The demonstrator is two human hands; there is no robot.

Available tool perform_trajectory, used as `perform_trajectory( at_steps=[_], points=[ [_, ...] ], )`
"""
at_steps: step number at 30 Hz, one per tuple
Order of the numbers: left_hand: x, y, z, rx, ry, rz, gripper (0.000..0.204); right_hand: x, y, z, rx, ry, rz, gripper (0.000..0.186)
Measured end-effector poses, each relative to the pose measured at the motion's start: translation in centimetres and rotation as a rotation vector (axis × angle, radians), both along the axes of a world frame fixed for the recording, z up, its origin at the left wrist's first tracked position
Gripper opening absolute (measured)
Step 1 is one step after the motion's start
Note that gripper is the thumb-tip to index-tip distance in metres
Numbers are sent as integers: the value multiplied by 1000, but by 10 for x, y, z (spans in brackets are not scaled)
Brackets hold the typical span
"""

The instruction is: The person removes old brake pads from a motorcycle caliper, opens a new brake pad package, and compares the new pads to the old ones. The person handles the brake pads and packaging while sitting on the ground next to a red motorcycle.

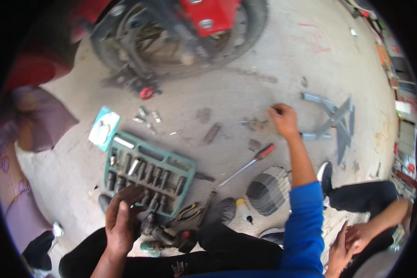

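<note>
My left hand (120, 222), its fingers dark with grime, hovers over the near edge of a green socket case (158, 156). The fingers are stretched out and the thumb stands apart, with nothing seen in them. Rows of dark sockets (149, 172) fill the case. Below that hand is a cordless power tool (160, 235). My right hand (285, 119) is reached out over the concrete, fingers curled together; whatever they may hold is too small to make out. Close by it lie small brownish metal pieces (257, 124) and a long tool with a red handle (265, 151).
A vehicle wheel (139, 51) with red bodywork stands at the top. Right of my right hand is a grey metal stand (336, 118). Pliers (188, 214), a woven cover (268, 190) and loose sockets (142, 111) lie about. Another person's hands (356, 238) are at lower right.
</note>
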State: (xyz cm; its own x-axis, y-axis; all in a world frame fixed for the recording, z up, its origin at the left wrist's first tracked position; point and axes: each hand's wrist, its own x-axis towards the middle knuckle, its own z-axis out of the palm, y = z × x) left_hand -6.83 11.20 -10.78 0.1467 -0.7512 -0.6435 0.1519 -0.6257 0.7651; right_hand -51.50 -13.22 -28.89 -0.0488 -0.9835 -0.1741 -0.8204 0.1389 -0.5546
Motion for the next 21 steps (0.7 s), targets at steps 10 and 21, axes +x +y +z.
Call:
perform_trajectory(
  at_steps=[10,21],
  points=[
    [45,3,-14,-28,-112,537,55,45,96,38,313,-345,-53,22],
    [116,56,83,216,-150,306,54,172,185,91,530,-568,-212,23]
  ],
)
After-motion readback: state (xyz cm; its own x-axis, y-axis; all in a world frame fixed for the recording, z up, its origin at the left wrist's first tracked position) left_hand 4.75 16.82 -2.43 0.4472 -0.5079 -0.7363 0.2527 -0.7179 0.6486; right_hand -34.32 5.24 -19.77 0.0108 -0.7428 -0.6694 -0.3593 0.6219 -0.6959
